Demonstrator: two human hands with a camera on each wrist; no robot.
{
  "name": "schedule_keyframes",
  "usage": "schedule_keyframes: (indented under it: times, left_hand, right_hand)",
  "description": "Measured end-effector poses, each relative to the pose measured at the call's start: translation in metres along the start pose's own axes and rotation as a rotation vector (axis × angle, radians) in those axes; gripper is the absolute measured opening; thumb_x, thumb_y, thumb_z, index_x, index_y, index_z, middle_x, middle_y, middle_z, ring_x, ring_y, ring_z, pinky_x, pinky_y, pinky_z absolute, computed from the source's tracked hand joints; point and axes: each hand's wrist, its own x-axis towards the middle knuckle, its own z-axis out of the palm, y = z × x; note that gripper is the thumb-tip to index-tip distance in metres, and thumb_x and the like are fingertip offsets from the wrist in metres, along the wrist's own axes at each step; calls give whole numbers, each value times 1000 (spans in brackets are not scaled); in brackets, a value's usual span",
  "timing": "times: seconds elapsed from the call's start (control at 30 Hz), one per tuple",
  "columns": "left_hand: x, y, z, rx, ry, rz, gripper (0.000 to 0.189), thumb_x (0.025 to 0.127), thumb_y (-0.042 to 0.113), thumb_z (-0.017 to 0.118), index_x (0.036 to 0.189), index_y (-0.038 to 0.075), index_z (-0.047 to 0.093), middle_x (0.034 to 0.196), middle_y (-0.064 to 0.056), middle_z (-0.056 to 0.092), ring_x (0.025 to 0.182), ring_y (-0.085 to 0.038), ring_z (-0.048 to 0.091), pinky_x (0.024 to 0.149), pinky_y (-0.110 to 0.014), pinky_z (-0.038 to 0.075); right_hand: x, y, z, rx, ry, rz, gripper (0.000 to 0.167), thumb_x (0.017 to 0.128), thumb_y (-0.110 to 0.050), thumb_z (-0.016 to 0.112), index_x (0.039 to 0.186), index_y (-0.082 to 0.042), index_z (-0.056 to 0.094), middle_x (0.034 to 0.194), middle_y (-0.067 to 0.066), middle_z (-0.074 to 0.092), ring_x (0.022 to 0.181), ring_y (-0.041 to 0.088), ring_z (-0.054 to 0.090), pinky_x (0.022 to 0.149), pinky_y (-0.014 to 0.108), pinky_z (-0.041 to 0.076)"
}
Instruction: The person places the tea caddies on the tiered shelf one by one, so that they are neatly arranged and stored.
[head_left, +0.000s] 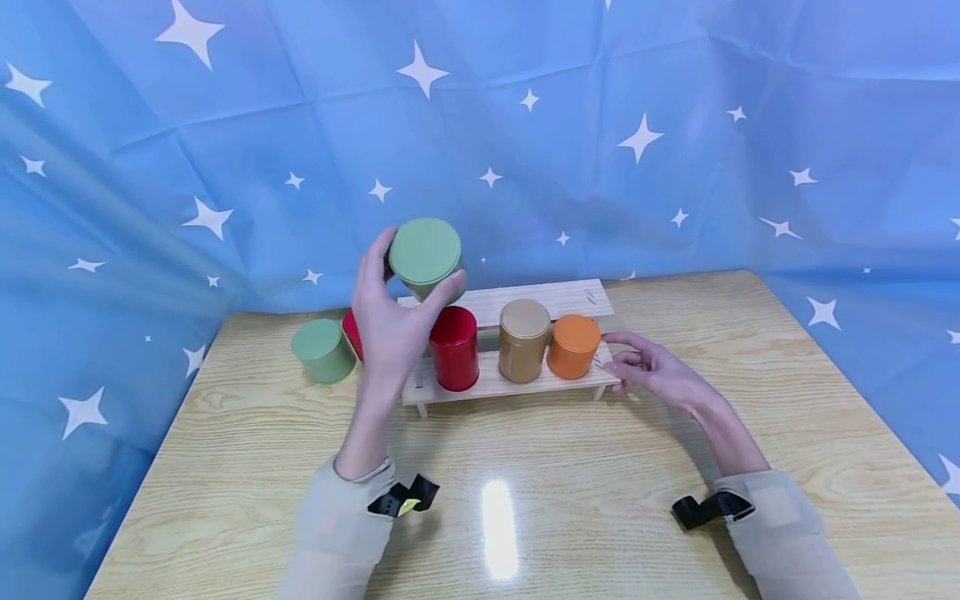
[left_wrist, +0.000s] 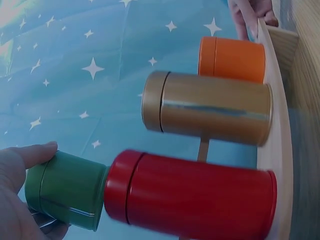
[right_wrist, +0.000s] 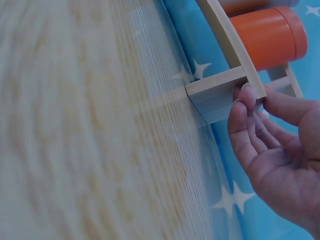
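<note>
Head view alone shows the second green tin [head_left: 325, 351] on the wood-grained bench [head_left: 600, 483], before starry blue cloth [head_left: 525, 133]. Left wrist: left hand [left_wrist: 12, 205] grips the raised green tin [left_wrist: 67, 190], near a red tin [left_wrist: 200, 195]. Right wrist: right hand [right_wrist: 282, 160] pinches the rack [right_wrist: 223, 36] at its end.

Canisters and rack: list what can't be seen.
Head: leftmost red canister, mostly behind the left hand.
Head: anything inside the orange canister, under its lid.
Left wrist: left end of the rack, beyond the bottom edge.
Right wrist: most of the gold canister, beyond the top edge.
</note>
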Motion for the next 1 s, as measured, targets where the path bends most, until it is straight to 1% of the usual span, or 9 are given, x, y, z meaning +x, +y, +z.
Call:
schedule_keyframes:
  times: [0.2,0.33,0.43,0.53,0.77,1.0]
  left_hand:
    - [2,5,20,-21,-63,19,77,78,28,89,141,4,53,130,-7,59,115,-17,55,95,-36,46]
    - [3,8,33,-43,-129,-7,76,79,25,88,142,4,51,132,-8,58,116,-17,55,97,-36,46]
    - [4,9,43,-58,-167,-34,77,79,24,88,142,3,50,132,-9,58,116,-18,56,97,-34,46]
    - [6,9,53,-63,-191,-53,76,78,23,89,141,3,51,131,-9,58,115,-19,57,97,-33,46]
    - [8,10,74,-86,-234,-70,73,78,24,89,138,4,53,128,-8,59,114,-17,58,95,-30,48]
    - [9,9,92,-84,-282,-113,74,80,23,88,142,5,51,131,-8,57,117,-17,56,97,-29,47]
  right_hand:
    - [1,0,0,-9,0,6,59,104,-16,59,153,-1,31,101,16,66,85,37,67,86,33,56]
    - [2,0,0,-20,0,13,58,104,-16,58,153,-2,31,101,18,65,85,35,67,87,32,55]
    - [1,0,0,-18,2,18,59,104,-16,59,153,-1,31,104,19,66,85,36,68,87,32,55]
    - [1,0,-1,-13,2,23,59,104,-16,59,153,-1,30,107,19,66,86,37,68,87,32,56]
    - [1,1,-2,-11,1,19,59,104,-15,59,153,-1,30,108,19,66,86,37,67,86,33,56]
    - [2,2,-2,-2,-6,12,59,104,-15,58,153,-1,30,107,19,67,86,38,67,85,34,57]
